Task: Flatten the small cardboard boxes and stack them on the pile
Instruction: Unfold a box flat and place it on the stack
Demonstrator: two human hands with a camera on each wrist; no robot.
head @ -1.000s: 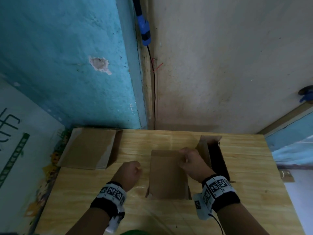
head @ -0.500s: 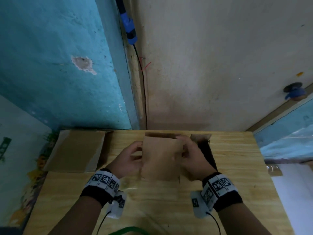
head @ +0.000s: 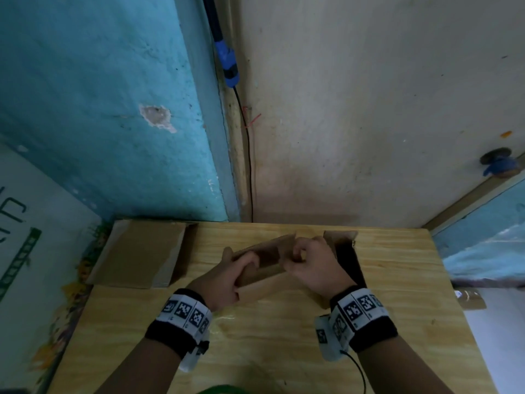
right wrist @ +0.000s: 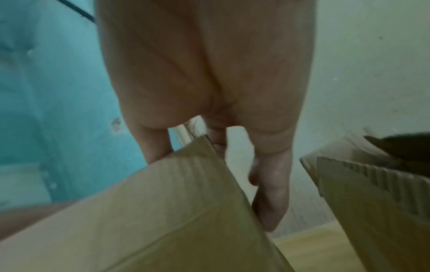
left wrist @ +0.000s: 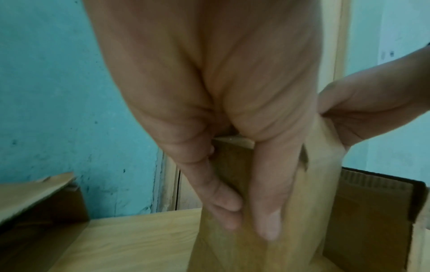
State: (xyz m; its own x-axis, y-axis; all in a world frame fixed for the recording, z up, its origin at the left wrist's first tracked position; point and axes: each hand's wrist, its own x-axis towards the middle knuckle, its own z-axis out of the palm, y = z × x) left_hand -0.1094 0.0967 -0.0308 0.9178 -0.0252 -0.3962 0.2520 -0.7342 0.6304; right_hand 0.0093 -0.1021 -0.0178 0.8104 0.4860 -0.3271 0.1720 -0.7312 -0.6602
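Observation:
A small brown cardboard box [head: 264, 265] is held up above the middle of the wooden table [head: 255, 351], tilted with its open side toward me. My left hand [head: 230, 275] grips its left end, fingers hooked over the rim. My right hand [head: 309, 265] grips its right end, fingers curled over the edge. In the left wrist view the left hand [left wrist: 244, 202] pinches a box [left wrist: 302, 220] wall between thumb and fingers. In the right wrist view the box [right wrist: 163, 211] fills the lower left below the right hand [right wrist: 267, 184]. A pile of flattened cardboard [head: 139, 257] lies at the table's back left.
Another open cardboard box [head: 346, 260] stands just behind my right hand at the back right. The table is pushed into a wall corner, with a black cable [head: 248, 166] running down it. A tape roll [head: 468, 298] lies off the table's right edge.
The box lay flat on the table under my right hand a second ago. Both hands have since taken hold of it, lifted it and turned its open side toward me.

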